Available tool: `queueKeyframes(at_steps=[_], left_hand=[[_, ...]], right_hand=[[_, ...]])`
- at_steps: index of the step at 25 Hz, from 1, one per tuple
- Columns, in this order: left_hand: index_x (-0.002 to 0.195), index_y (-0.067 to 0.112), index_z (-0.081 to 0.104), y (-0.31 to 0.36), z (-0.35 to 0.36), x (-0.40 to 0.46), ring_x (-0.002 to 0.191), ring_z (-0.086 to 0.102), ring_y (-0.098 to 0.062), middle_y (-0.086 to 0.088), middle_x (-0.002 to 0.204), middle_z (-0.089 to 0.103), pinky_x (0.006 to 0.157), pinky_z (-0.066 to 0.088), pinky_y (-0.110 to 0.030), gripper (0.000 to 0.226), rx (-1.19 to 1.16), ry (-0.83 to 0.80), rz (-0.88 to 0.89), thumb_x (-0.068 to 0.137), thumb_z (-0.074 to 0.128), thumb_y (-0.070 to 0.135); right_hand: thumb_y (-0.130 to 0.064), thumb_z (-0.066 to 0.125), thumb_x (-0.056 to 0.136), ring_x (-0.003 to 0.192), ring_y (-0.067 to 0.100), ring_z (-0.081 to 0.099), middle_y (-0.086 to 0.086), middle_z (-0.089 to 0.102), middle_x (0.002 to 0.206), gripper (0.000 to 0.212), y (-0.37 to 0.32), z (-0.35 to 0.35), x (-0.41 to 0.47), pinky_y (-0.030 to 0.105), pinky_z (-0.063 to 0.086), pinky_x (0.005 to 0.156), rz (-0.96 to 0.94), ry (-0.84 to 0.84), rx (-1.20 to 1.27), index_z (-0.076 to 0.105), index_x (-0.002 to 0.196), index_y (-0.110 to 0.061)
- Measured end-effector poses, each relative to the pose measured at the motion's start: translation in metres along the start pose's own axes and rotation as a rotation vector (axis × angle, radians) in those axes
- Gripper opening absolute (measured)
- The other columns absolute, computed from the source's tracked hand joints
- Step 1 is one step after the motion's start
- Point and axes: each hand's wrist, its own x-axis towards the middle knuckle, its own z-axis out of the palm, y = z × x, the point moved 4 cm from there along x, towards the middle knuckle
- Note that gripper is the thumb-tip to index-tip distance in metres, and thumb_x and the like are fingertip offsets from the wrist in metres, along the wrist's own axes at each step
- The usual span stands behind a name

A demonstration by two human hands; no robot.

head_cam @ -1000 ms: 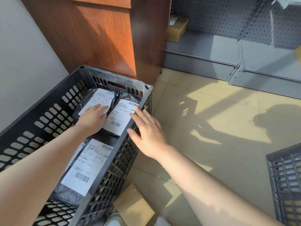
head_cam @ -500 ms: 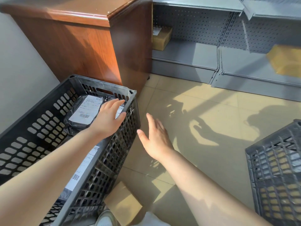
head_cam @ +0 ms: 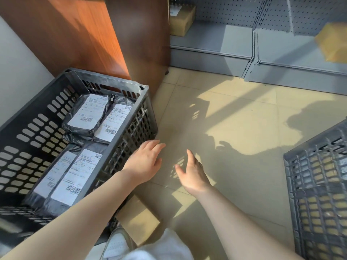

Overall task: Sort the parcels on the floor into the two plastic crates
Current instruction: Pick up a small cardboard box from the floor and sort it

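- The left hand (head_cam: 144, 162) hovers at centre frame just outside the black crate (head_cam: 105, 85), its grip wide, fingers relaxed and holding nothing.
- The right hand (head_cam: 193, 175) hangs beside it over the tiled floor (head_cam: 234, 119), grip wide and empty too.
- Four black bagged parcels (head_cam: 88, 117) with white labels lie in the black crate at left.
- A cardboard parcel (head_cam: 139, 218) lies on the floor at lower centre, under the left forearm.
- The grey crate (head_cam: 319, 184) stands at the right edge, tan parcels showing through its mesh.
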Motion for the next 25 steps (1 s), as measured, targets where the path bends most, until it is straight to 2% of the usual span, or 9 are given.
queueKeyframes(at_steps=[4, 8, 12, 14, 17, 19, 20, 22, 25], left_hand=[[0.151, 0.021, 0.031, -0.033, 0.041, -0.022, 0.146, 0.021, -0.021, 0.000, 0.157, 0.029, 0.111, 0.037, -0.043, 0.054, -0.044, -0.149, -0.310, 0.100, 0.041, 0.033], [0.151, 0.018, 0.031, -0.047, 0.069, -0.039, 0.142, 0.033, -0.022, 0.000, 0.157, 0.033, 0.111, 0.036, -0.038, 0.054, -0.049, -0.238, -0.377, 0.101, 0.039, 0.036], [0.151, 0.015, 0.030, -0.060, 0.098, -0.053, 0.122, 0.056, -0.024, -0.006, 0.149, 0.043, 0.096, 0.049, -0.037, 0.057, -0.144, -0.398, -0.505, 0.101, 0.039, 0.041], [0.150, 0.011, 0.031, -0.067, 0.109, -0.058, 0.121, 0.057, -0.027, -0.012, 0.143, 0.050, 0.097, 0.048, -0.038, 0.058, -0.139, -0.482, -0.568, 0.102, 0.037, 0.043], [0.139, 0.007, 0.044, -0.069, 0.118, -0.063, 0.123, 0.055, -0.030, -0.015, 0.136, 0.056, 0.096, 0.047, -0.036, 0.052, -0.051, -0.537, -0.643, 0.104, 0.031, 0.042], [0.133, 0.006, 0.050, -0.068, 0.121, -0.066, 0.121, 0.057, -0.030, -0.016, 0.132, 0.059, 0.094, 0.047, -0.035, 0.050, -0.010, -0.554, -0.666, 0.104, 0.029, 0.042], [0.133, 0.005, 0.051, -0.068, 0.123, -0.067, 0.121, 0.056, -0.030, -0.016, 0.132, 0.058, 0.095, 0.047, -0.035, 0.051, -0.014, -0.565, -0.683, 0.104, 0.029, 0.042], [0.134, 0.004, 0.051, -0.071, 0.127, -0.068, 0.123, 0.055, -0.031, -0.017, 0.135, 0.057, 0.096, 0.046, -0.034, 0.052, -0.045, -0.590, -0.720, 0.104, 0.029, 0.040], [0.130, 0.003, 0.054, -0.076, 0.133, -0.069, 0.118, 0.057, -0.030, -0.018, 0.131, 0.058, 0.092, 0.045, -0.031, 0.048, -0.093, -0.630, -0.746, 0.103, 0.032, 0.035]], right_hand=[[-0.047, 0.045, 0.101, 0.146, 0.025, 0.027, 0.005, 0.023, 0.163, 0.073, 0.025, 0.030, 0.004, 0.035, 0.026, 0.115, 0.081, -0.085, 0.042, 0.009, 0.159, -0.020], [-0.049, 0.048, 0.098, 0.143, 0.028, 0.035, 0.009, 0.029, 0.160, 0.074, 0.045, 0.069, 0.010, 0.035, 0.030, 0.113, 0.281, -0.120, 0.208, 0.016, 0.157, -0.017], [-0.048, 0.045, 0.098, 0.137, 0.034, 0.042, 0.013, 0.043, 0.150, 0.062, 0.064, 0.117, 0.007, 0.033, 0.035, 0.107, 0.517, -0.232, 0.216, 0.035, 0.147, -0.011], [-0.050, 0.045, 0.096, 0.134, 0.035, 0.044, 0.015, 0.048, 0.147, 0.060, 0.074, 0.135, 0.005, 0.039, 0.037, 0.110, 0.573, -0.262, 0.200, 0.043, 0.141, -0.009], [-0.039, 0.046, 0.098, 0.127, 0.033, 0.053, 0.018, 0.057, 0.137, 0.053, 0.085, 0.149, 0.001, 0.033, 0.044, 0.101, 0.610, -0.280, 0.202, 0.049, 0.135, -0.003], [-0.040, 0.046, 0.097, 0.110, 0.030, 0.062, 0.016, 0.064, 0.120, 0.050, 0.095, 0.155, -0.007, 0.032, 0.050, 0.090, 0.666, -0.326, 0.242, 0.056, 0.127, -0.002], [-0.042, 0.045, 0.097, 0.096, 0.027, 0.064, 0.013, 0.066, 0.108, 0.045, 0.098, 0.157, -0.013, 0.031, 0.053, 0.080, 0.711, -0.355, 0.294, 0.060, 0.118, -0.004], [-0.044, 0.045, 0.097, 0.073, 0.021, 0.060, 0.009, 0.066, 0.096, 0.038, 0.102, 0.162, -0.021, 0.025, 0.049, 0.060, 0.784, -0.417, 0.410, 0.060, 0.101, -0.009], [-0.046, 0.048, 0.097, 0.069, 0.018, 0.057, 0.009, 0.067, 0.094, 0.035, 0.099, 0.168, -0.028, 0.025, 0.043, 0.061, 0.826, -0.498, 0.492, 0.061, 0.097, -0.014]])
